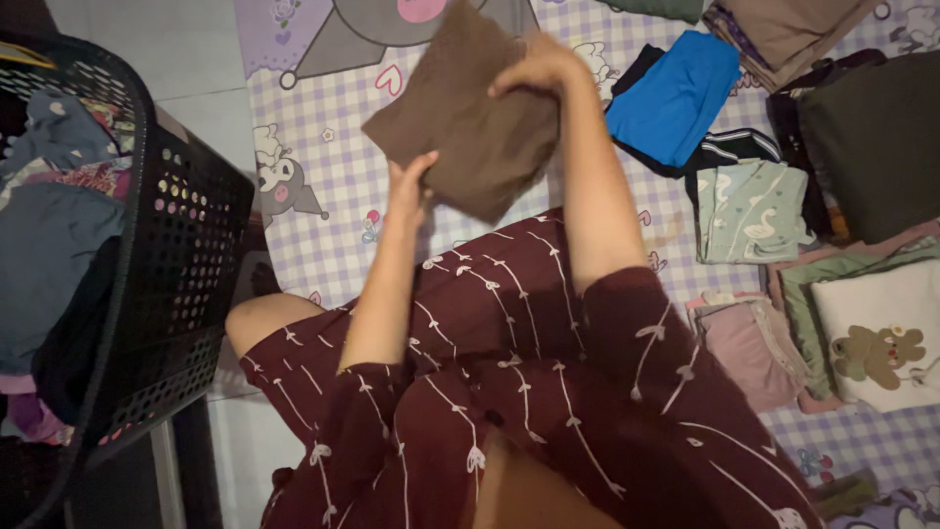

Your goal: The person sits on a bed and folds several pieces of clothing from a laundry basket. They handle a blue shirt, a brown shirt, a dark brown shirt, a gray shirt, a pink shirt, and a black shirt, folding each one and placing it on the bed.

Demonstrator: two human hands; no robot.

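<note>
A folded brown cloth [468,118] is held up in front of me, above my lap. My left hand [409,186] grips its lower left edge. My right hand [537,69] is closed over its upper right edge. Both arms reach forward out of dark red sleeves with a white pattern. Below the cloth lies a lilac checked mat [333,167] with cartoon figures.
A black perforated laundry basket [181,255] full of clothes stands at the left. Folded clothes lie in piles on the right: a blue piece [676,93], a pale green patterned one [749,211], a pink one [749,343], a white one with a bear [876,333], a dark one [871,137].
</note>
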